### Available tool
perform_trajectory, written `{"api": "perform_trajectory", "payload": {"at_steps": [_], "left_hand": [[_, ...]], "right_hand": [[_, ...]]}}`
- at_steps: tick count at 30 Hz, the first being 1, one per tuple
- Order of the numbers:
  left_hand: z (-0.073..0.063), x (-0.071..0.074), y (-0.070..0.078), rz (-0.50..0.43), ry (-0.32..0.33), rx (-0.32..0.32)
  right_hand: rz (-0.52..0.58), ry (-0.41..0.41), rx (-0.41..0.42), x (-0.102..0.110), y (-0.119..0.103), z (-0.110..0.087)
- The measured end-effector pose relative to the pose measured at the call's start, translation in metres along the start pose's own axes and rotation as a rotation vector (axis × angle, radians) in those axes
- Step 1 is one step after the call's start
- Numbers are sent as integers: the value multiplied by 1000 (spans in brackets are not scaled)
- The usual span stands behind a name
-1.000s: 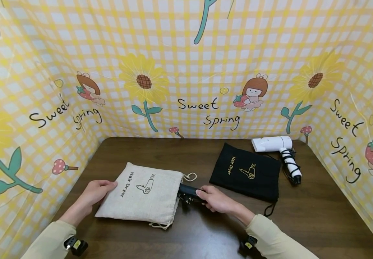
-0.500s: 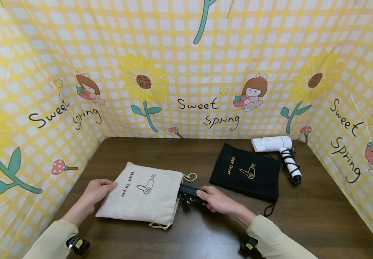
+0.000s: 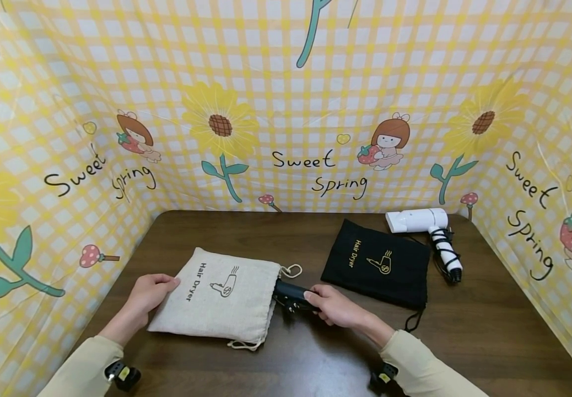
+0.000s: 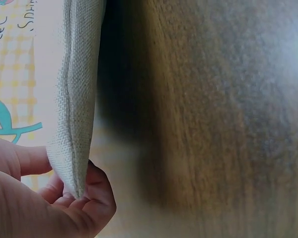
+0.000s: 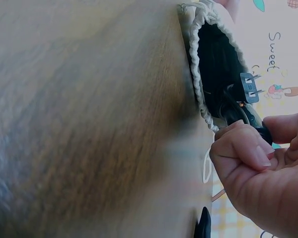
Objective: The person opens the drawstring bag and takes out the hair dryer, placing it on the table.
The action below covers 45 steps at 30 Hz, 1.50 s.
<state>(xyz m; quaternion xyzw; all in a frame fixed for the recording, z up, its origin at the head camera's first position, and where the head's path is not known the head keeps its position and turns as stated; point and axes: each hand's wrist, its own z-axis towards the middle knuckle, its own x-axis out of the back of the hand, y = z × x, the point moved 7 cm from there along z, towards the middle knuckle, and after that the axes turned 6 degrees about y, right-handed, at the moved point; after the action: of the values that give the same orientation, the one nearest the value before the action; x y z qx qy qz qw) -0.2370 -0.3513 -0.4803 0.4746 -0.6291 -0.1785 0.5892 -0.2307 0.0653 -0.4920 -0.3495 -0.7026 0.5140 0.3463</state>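
Observation:
A cream cloth drawstring bag, printed "Hair Dryer", lies toward the left of the table in the head view. My left hand pinches its closed left end; in the left wrist view, thumb and fingers sit on both sides of the bag's corner. From the bag's mouth on the right sticks the dark handle of a hair dryer, whose head is hidden inside. My right hand grips that handle. The right wrist view shows the gathered mouth wide, with a two-pin plug and bundled cord beside the handle.
A black "Hair Dryer" pouch lies flat to the right, its cord trailing toward the front. Beyond it, a white hair dryer with black cord wound round its handle rests near the back right corner. Patterned yellow cloth walls the brown table.
My right hand has drawn the dark handle slightly to the right, and a little more of it shows outside the bag. The left hand keeps its hold on the bag's end.

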Motion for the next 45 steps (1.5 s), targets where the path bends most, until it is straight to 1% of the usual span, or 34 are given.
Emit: {"api": "perform_trajectory", "payload": {"at_steps": [13,22,29,35,45], "left_hand": [[1,1,1,0,12,-1],[-1,1,1,8,14,7],[-1,1,1,18,15,14],[-1,1,3,15,20,3],[0,1,3,19,21,-4]], "right_hand": [[8,-1,8,2,-3,-5],[35,-6,2,4,0,-5],[34,-16,2,5,2,-6],[38,-14,-2,6,3,-6],[34,-16,0,7,4,-8]]}}
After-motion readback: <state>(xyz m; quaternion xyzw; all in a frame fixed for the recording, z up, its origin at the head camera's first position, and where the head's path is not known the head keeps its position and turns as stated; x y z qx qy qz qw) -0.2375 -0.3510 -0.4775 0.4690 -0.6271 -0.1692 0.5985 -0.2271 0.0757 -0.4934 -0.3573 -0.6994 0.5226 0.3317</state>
